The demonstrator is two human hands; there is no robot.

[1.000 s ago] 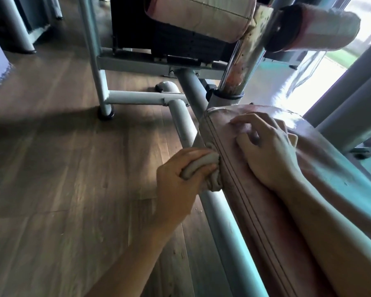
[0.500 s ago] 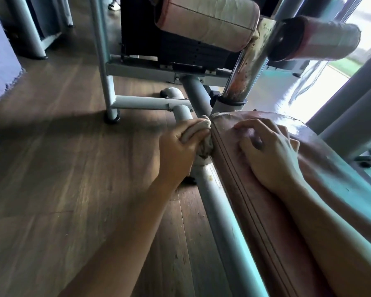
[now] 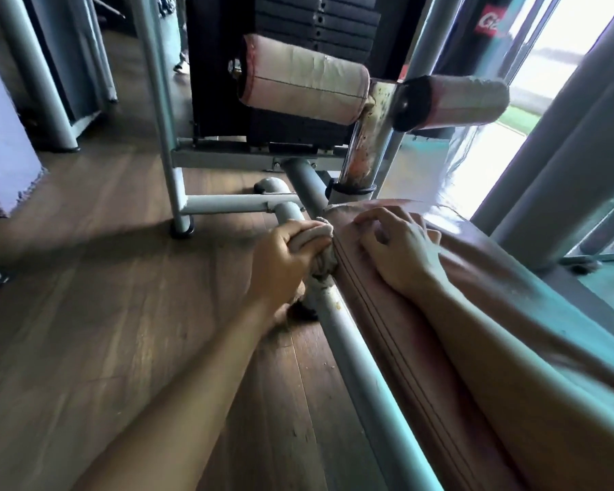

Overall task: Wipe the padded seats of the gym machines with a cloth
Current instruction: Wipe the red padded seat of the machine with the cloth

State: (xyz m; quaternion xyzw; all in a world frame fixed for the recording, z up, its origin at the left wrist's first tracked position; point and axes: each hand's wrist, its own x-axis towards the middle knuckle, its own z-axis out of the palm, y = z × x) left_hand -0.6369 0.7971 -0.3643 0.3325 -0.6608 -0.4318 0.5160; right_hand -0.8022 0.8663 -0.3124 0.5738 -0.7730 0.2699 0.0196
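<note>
Wood floor | left hand grips cloth (against seat edge) | right hand rests loose

left hand curls tight around a bunched beige cloth, arm outstretched; right hand rests palm-down, fingers loosely arched.

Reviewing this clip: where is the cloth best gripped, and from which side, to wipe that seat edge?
Round its bunched middle, from the floor side, as the left hand does. The cloth is a wad pressed against the upright side wall of the padded seat; the right hand occupies the top.
</note>
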